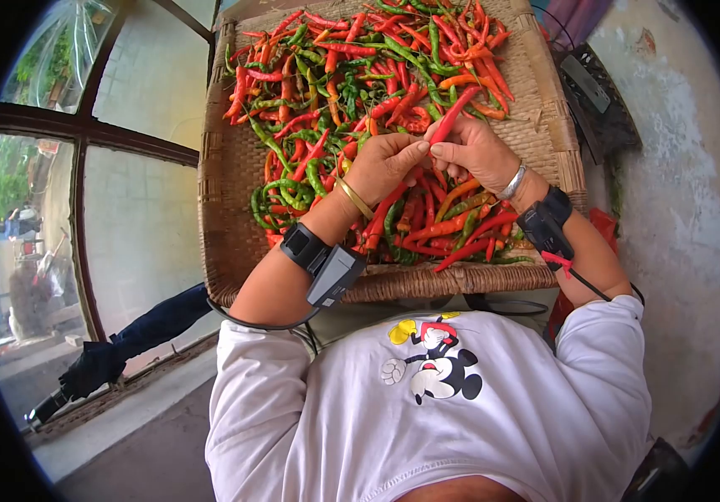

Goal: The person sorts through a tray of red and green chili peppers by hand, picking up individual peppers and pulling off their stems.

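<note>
Above a woven basket (561, 151) full of chili peppers, my two hands meet. A long red chili pepper (454, 115) is gripped in my right hand (479, 155), its tip pointing up and away from me. My left hand (383, 170) is closed in a pinch at the pepper's near end, where the stem is mostly covered by fingertips. Under and around both hands lie loose peppers (469, 209), mostly red, with green and orange ones among them. Curled green peppers (293, 197) lie beside my left wrist.
A framed window (146, 100) stands at the left, with a folded dark umbrella (155, 322) leaning beneath it. Dark objects (586, 88) sit beyond the basket's right edge, near a worn wall (670, 192). Straps with devices (336, 274) and cables are on both my forearms.
</note>
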`<state>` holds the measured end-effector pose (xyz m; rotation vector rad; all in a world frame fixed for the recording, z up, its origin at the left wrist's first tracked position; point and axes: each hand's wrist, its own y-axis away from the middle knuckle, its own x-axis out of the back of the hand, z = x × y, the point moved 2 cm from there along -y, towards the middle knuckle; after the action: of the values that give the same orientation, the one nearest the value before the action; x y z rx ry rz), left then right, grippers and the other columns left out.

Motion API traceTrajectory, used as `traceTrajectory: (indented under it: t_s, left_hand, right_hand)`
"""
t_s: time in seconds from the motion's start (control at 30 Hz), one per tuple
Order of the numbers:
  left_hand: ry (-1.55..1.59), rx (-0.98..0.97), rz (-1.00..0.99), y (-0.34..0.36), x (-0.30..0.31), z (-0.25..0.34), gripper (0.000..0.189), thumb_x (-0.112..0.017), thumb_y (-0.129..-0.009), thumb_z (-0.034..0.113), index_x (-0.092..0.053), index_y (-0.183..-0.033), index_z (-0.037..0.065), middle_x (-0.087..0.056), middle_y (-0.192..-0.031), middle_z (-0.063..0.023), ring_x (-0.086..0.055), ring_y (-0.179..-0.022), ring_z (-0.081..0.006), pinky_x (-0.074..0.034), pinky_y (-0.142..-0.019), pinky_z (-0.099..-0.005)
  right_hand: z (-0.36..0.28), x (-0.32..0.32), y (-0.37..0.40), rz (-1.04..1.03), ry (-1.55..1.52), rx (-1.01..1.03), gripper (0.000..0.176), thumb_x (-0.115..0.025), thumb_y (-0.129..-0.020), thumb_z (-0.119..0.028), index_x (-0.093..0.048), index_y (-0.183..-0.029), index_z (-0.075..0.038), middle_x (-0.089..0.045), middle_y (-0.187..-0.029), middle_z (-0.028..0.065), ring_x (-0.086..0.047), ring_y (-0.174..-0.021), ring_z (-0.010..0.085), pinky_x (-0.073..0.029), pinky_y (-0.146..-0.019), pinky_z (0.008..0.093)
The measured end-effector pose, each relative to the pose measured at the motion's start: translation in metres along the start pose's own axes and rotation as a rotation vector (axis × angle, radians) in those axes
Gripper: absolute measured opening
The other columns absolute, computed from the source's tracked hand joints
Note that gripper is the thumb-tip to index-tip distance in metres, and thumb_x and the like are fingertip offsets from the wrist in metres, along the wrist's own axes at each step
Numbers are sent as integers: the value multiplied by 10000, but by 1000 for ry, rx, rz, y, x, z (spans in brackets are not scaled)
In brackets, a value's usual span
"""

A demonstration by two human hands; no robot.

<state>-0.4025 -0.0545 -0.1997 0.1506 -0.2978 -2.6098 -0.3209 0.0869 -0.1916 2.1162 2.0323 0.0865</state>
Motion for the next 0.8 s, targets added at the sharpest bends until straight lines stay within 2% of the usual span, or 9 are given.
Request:
traceTrajectory:
  t_s: [0.27, 0.37, 0.47, 0.5, 0.57, 0.7, 0.77, 0.8]
  left_hand:
    - [11, 11, -59, 0, 0, -2, 171, -584, -811, 164, -588, -887, 10, -593, -738, 1, -506, -617, -44, -419, -550, -176]
    - [-36, 6, -61, 2, -4, -6, 160, -597, -800, 135, -581, -903, 13, -584, -753, 10, -502, -638, -40, -425, -564, -173]
    - [-115, -44, -17, -2, -6, -20, 128, -591, -803, 121, -586, -887, 25, -567, -725, 24, -502, -619, -36, -429, -547, -167]
    - [-119, -44, -18, -1, -6, -18, 128, -591, -803, 121, -586, -887, 25, -567, -725, 24, -502, -619, -36, -429, -547, -167]
    - [-126, 144, -41, 1, -5, -14, 126, -591, -804, 132, -595, -868, 23, -570, -699, 23, -509, -585, -42, -430, -532, -175]
    - [-128, 225, -76, -3, 19, 2, 137, -590, -806, 153, -605, -849, 25, -575, -667, 21, -521, -561, -53, -428, -520, -178]
    - [22, 113, 34, -9, 37, 13, 166, -564, -822, 159, -597, -918, 27, -602, -765, -15, -537, -595, -59, -436, -526, -182]
    - [172, -8, 145, -10, 40, 19, 223, -549, -829, 154, -556, -1006, 19, -589, -866, -42, -546, -621, -67, -443, -531, -187]
  right_hand:
    - [10, 3, -2, -17, -297, -115, 144, -578, -813, -209, -552, -854, -73, -521, -599, -22, -444, -447, 20, -327, -373, 129]
    - [14, 5, -3, -5, -354, -177, 215, -556, -827, -281, -564, -799, -69, -518, -566, -21, -430, -415, 24, -314, -354, 138]
    - [19, 9, -8, 1, -206, -165, 381, -479, -848, -411, -565, -719, -63, -528, -551, -1, -433, -390, 35, -317, -347, 143]
    - [21, 10, -9, 1, -208, -162, 381, -479, -848, -411, -565, -719, -63, -528, -551, -1, -433, -390, 35, -317, -347, 143]
    - [24, 13, -10, 55, 2, -188, 421, -469, -842, -445, -565, -766, -42, -526, -552, 1, -451, -398, 41, -321, -347, 144]
    - [6, 26, -5, -46, 185, -242, 452, -461, -841, -457, -565, -852, -18, -533, -576, 0, -478, -441, 40, -352, -375, 144]
    - [3, 30, -6, -39, 314, -115, 392, -470, -848, -416, -556, -798, -37, -525, -564, 10, -470, -438, 52, -357, -369, 178]
    - [2, 31, -6, -18, 355, -128, 346, -502, -839, -360, -574, -794, -24, -539, -582, 15, -479, -449, 56, -385, -398, 191]
